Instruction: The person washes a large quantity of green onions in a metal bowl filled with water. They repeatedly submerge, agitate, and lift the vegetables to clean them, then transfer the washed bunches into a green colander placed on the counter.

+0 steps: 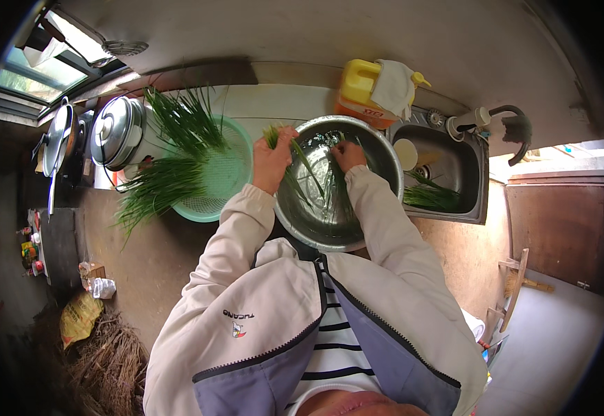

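Note:
A large metal basin (292,218) with water stands before me. My left hand (273,161) is closed around a bunch of green leafy stalks (302,156), likely chives, over the basin's left rim. Inside the basin, my right hand (349,155) pinches more of these stalks (337,192), whose leaves trail into the water. To the left is a mint-green plastic colander (244,138), with two bundles of the green stalks (169,184) lying across its left side and overhanging it. More green stalks (429,196) lie in the metal sink (481,200) on the right.
A yellow plastic jug (359,78) with a white cloth (393,88) over it stands behind the basin. A faucet (471,122) is at the sink's back. Left of the colander is a lidded metal cooker (109,130). Dry twigs (109,353) lie at lower left.

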The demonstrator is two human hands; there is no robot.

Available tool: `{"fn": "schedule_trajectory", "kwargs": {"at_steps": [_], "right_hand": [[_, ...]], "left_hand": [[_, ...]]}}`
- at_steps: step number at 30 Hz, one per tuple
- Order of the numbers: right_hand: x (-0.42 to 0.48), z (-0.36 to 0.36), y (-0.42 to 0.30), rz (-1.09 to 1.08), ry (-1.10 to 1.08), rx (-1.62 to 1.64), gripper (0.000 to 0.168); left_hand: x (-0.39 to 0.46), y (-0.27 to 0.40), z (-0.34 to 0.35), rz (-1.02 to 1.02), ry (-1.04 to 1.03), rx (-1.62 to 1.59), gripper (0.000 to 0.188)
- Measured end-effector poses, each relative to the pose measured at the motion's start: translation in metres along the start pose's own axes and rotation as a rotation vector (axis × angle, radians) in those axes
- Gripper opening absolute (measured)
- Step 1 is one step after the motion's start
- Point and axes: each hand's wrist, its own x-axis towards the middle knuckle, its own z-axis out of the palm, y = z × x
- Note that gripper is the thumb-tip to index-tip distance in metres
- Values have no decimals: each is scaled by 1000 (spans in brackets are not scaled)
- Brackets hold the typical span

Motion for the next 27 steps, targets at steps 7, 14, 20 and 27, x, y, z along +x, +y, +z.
{"fn": "schedule_trajectory", "kwargs": {"at_steps": [7, 14, 20, 27], "right_hand": [[-9, -5, 22, -72, 100, 371, 17], [-25, -25, 34, -110, 78, 230, 20], [-12, 12, 24, -11, -131, -109, 22], [-25, -15, 52, -184, 115, -18, 21]], "left_hand": [[6, -17, -14, -33, 18, -66, 26], [14, -22, -2, -72, -54, -38, 29], [16, -36, 4, -87, -48, -22, 26], [18, -30, -7, -101, 3, -54, 26]]}}
